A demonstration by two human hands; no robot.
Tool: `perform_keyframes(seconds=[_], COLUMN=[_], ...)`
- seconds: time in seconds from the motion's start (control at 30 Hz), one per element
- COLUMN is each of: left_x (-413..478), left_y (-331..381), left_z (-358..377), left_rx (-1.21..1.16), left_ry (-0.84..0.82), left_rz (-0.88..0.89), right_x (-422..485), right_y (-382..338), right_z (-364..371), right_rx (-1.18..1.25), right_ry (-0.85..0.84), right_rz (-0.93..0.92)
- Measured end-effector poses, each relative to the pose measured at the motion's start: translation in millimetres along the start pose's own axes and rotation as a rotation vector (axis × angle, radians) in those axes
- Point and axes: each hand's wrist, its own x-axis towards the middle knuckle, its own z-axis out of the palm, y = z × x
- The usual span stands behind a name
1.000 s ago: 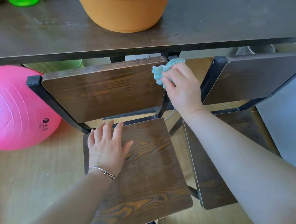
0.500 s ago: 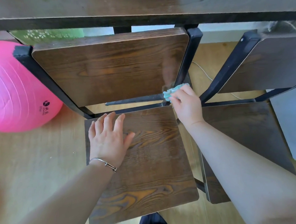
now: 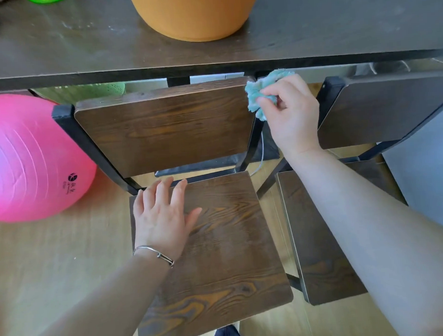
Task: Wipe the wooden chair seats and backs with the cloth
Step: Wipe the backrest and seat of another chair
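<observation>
Two dark wooden chairs with black metal frames stand tucked under a table. On the seat (image 3: 219,245) of the left chair, my left hand (image 3: 161,217) rests flat with fingers spread, a silver bracelet on its wrist. My right hand (image 3: 289,115) pinches a bunched turquoise cloth (image 3: 260,91) against the top right corner of that chair's back (image 3: 164,127). The second chair's back (image 3: 386,110) and seat (image 3: 317,252) are to the right, partly hidden by my right forearm.
A dark table (image 3: 310,29) overhangs the chair backs, with an orange pot (image 3: 194,12) on it. A big pink ball (image 3: 25,157) lies on the wooden floor at the left. A grey surface (image 3: 425,162) is at the right.
My right hand has moved the cloth from the lower right edge of the chair back up to its top right corner. My left hand stays flat on the seat.
</observation>
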Motion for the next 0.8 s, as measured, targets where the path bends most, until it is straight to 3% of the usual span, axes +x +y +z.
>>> perform_keyframes(seconds=[0.17, 0.63, 0.8], left_x=[2, 0, 2], left_y=[4, -21, -25], left_z=[1, 71, 84], left_rx=[0.010, 0.001, -0.013], left_ry=[-0.002, -0.177, -0.204], left_rz=[0.016, -0.084, -0.124], right_x=[-10, -143, -146], right_y=[14, 119, 123], right_z=[4, 117, 130], right_rx=[0.008, -0.103, -0.165], right_ry=[-0.033, -0.409, -0.451], right_rz=[-0.015, 0.487, 0.520])
